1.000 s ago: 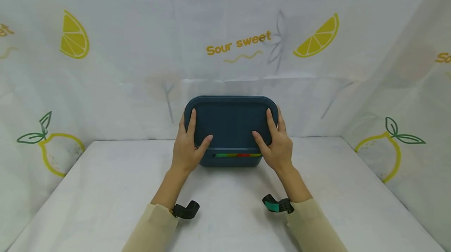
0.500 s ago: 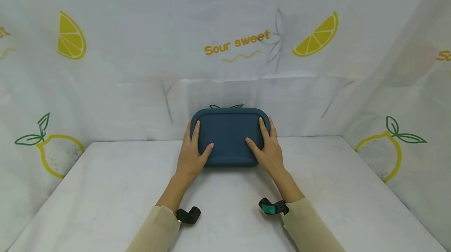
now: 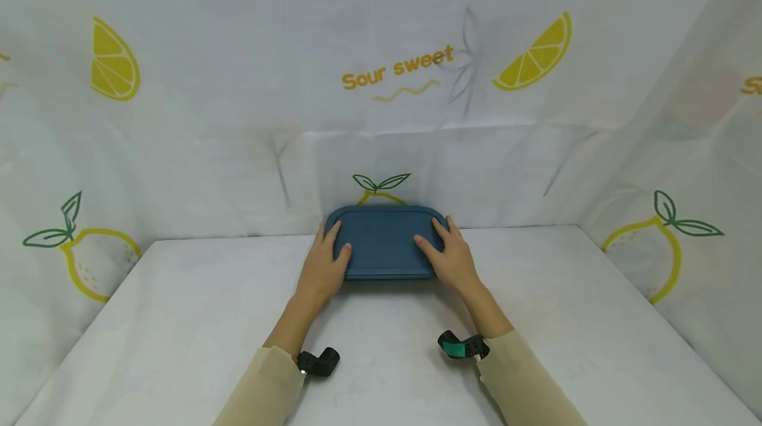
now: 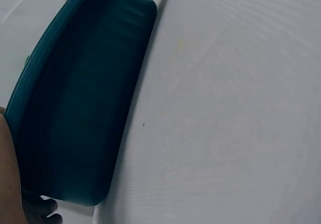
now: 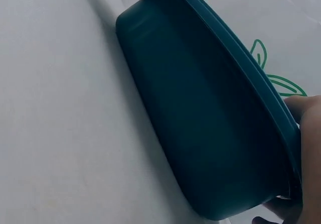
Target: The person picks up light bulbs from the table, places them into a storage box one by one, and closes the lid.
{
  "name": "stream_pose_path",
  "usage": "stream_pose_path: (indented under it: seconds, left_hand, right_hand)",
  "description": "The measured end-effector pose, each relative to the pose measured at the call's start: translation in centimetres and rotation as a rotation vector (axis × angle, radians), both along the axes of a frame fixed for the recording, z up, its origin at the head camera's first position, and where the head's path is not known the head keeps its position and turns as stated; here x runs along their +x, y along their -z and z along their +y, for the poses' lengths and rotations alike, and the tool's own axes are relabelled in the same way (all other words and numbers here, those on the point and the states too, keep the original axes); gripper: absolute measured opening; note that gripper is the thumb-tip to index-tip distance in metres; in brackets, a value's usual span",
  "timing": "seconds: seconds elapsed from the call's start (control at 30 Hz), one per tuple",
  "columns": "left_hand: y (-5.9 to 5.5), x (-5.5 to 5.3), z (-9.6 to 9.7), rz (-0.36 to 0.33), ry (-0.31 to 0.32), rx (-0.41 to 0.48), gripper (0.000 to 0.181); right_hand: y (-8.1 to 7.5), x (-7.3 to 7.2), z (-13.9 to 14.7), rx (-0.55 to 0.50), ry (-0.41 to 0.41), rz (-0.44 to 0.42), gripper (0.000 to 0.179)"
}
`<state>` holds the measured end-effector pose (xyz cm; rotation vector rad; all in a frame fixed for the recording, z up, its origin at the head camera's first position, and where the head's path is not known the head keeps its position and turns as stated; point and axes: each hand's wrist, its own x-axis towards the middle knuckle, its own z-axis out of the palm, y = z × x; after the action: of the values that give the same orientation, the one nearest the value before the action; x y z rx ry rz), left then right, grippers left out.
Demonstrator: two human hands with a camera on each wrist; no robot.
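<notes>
A dark blue plastic box (image 4: 85,103) stands on the white table, its matching rounded lid (image 3: 383,241) over the top. My left hand (image 3: 321,270) holds the lid's left end, thumb on top and fingers around the outer edge. At the opposite end my right hand (image 3: 455,260) holds it the same way, thumb lying on the upper face. The right wrist view shows the box wall (image 5: 195,108) and the lid's rim (image 5: 241,58) close together along the side, with fingertips tucked below the rim. Whatever is inside the box is hidden.
The white table (image 3: 381,360) stretches in front of the box and to both sides. Close behind rises a white cloth backdrop (image 3: 238,82) printed with lemons. Each wrist carries a black camera mount, one on the left (image 3: 319,362) and one on the right (image 3: 464,345).
The lid has come down onto the box, held at both ends by the hands. A strip of green, red and yellow contents seen below it one second ago is covered now.
</notes>
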<state>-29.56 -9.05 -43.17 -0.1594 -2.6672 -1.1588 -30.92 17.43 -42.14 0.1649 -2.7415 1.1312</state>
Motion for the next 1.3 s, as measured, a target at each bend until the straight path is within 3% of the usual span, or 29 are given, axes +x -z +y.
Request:
stream_pose_path:
  seconds: [0.23,0.53,1.1,1.3]
  left_hand:
    - [-0.2,-0.1,0.0,-0.041,-0.022,0.035,0.063]
    - [-0.2,-0.7,-0.2,-0.067,-0.038,0.081,0.062]
    - [-0.7,-1.5,0.0,-0.125,-0.020,0.041,0.062]
    - [-0.4,-1.6,0.0,-0.112,-0.036,0.051,0.061]
  right_hand:
    - [-0.1,-0.2,0.5,-0.021,-0.053,-0.066,0.074]
    - [0.1,-1.1,0.5,-0.057,-0.058,-0.090,0.069]
    - [0.1,-2.3,1.1,-0.006,-0.069,-0.110,0.066]
    - [0.5,-2.2,0.7,-0.077,-0.064,-0.103,0.065]
